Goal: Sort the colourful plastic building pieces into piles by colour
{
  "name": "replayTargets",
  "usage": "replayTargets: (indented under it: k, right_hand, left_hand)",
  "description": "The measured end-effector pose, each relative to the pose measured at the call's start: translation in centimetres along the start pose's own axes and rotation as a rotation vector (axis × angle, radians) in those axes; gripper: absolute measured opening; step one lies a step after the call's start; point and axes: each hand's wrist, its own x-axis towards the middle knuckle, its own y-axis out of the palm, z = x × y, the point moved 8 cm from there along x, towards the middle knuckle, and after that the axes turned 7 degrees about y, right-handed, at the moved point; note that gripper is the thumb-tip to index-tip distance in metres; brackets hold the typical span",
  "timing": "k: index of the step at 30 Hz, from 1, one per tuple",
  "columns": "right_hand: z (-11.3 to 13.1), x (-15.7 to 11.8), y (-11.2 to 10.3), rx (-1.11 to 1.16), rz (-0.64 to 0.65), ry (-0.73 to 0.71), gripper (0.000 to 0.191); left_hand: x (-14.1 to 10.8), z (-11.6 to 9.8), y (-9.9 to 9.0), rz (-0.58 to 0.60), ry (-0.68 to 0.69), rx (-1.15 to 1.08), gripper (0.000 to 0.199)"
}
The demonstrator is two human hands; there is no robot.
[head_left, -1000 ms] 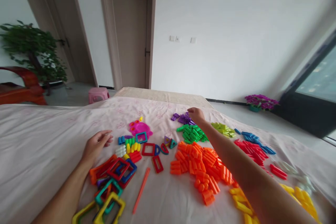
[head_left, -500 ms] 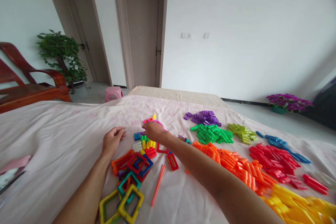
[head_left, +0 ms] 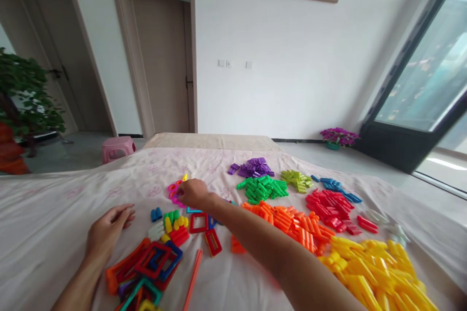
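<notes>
My right hand (head_left: pixel 193 193) reaches forward over the cloth with its fingers pinched at the edge of a pink ring-shaped piece (head_left: pixel 174 189). Whatever lies between the fingertips is hidden by the hand. A small yellow tip (head_left: pixel 185 177) stands out just beyond the pink piece. My left hand (head_left: pixel 110 226) rests on the cloth to the left, fingers loosely bent and a little apart, with nothing seen in them. Between the hands and nearer to me lie short blue pieces (head_left: pixel 156 214), green pieces (head_left: pixel 171 216), white pieces (head_left: pixel 156 231), yellow pieces (head_left: pixel 177 223) and red pieces (head_left: pixel 179 236).
Square magnetic frames (head_left: pixel 153 260) overlap near my left forearm, beside an orange stick (head_left: pixel 193 277). Sorted piles spread rightward: purple (head_left: pixel 255 167), green (head_left: pixel 262 188), lime (head_left: pixel 297 181), blue (head_left: pixel 333 184), red (head_left: pixel 330 206), orange (head_left: pixel 288 221) and yellow (head_left: pixel 379 272).
The view has swung to the right and tilted up, so everything sits further left. My right hand has drawn slightly off the pink piece, which now shows more.
</notes>
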Motion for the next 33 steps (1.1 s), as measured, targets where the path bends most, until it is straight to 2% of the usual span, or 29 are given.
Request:
replayTargets:
  k: [4,7,9,12,14,16,18,23,25,29,33]
  right_hand:
    - [-9.0,-0.9,-4.6,0.081,-0.075,0.227,0.028]
    - [-16.7,-2.2,-8.5,0.061,-0.170,0.453,0.027]
    - [-20.7,-3.1,-10.7,0.038,-0.221,0.553,0.028]
    - [-24.5,-3.8,-13.0,0.022,-0.274,0.645,0.032]
    - [-24.9,-3.7,-13.2,0.033,-0.279,0.649,0.031]
    - [-23.4,-3.2,-12.2,0.058,-0.261,0.588,0.030]
    - [-20.0,-2.8,-10.1,0.097,-0.212,0.473,0.028]
    - [-6.7,-3.1,-2.6,0.267,0.062,-0.043,0.022]
    - [-2.8,-3.3,-0.5,0.271,0.121,-0.137,0.023]
    - [1.7,-2.5,2.2,0.179,0.190,-0.205,0.037]
    - [3.4,-1.3,4.4,-0.023,0.281,-0.172,0.048]
  left_hand:
    - [0.1,0.5,0.0,0.003,-0.004,0.015,0.037]
    - [0.4,1.0,0.3,0.021,-0.002,0.025,0.035]
    - [0.5,1.1,0.4,0.030,-0.003,0.033,0.036]
    - [0.3,1.0,0.4,0.032,-0.003,0.042,0.038]
    - [0.2,0.4,0.2,0.022,0.026,0.104,0.038]
    - [0.1,-0.4,0.1,0.015,0.092,0.244,0.036]
    - [0.0,-1.2,0.3,0.033,0.165,0.376,0.035]
    - [0.2,-1.2,0.6,0.081,0.209,0.481,0.039]
    - [0.2,-1.0,0.6,0.094,0.197,0.469,0.040]
    - [0.2,-0.9,0.6,0.113,0.178,0.458,0.039]
    - [0.3,-0.6,0.5,0.125,0.155,0.475,0.039]
